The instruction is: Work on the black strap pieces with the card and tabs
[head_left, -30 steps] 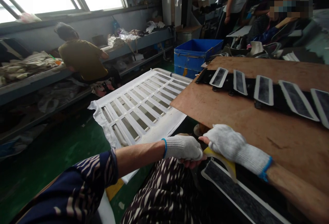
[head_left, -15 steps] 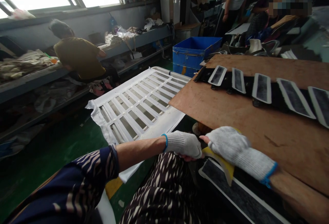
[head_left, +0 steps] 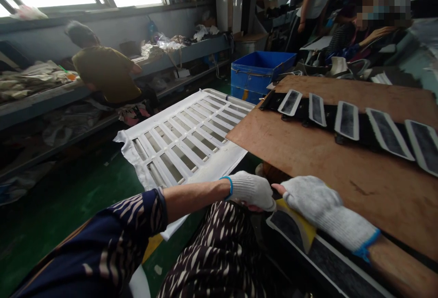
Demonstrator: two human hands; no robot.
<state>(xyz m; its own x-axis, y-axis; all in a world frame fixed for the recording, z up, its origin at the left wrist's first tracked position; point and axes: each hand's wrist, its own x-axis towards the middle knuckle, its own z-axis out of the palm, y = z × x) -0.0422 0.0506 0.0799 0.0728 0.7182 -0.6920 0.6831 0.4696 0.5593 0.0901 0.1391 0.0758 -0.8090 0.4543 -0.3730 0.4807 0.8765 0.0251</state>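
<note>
My left hand (head_left: 252, 191), in a white knit glove with bare fingertips, is closed at the near end of a long dark panel with a white rim (head_left: 337, 261). What its fingers grip is hidden. My right hand (head_left: 313, 201), gloved the same way, is closed on a bent yellow sheet (head_left: 301, 227) with a pale underside. Its thumb sticks out toward my left hand. The sheet lies over the upper part of the panel, which rests low in front of me beside the brown board's edge.
Several similar white-rimmed panels (head_left: 347, 121) stand in a black rack on the brown board (head_left: 290, 147). Left of it is a white slatted frame (head_left: 219, 165) with cloth edging. A blue bin (head_left: 251, 81) stands behind. One person (head_left: 106, 72) sits at the left bench; others are at the back right.
Both hands have shifted slightly to the right, still close together. The yellow sheet has moved a little with them. The view has tilted slightly.
</note>
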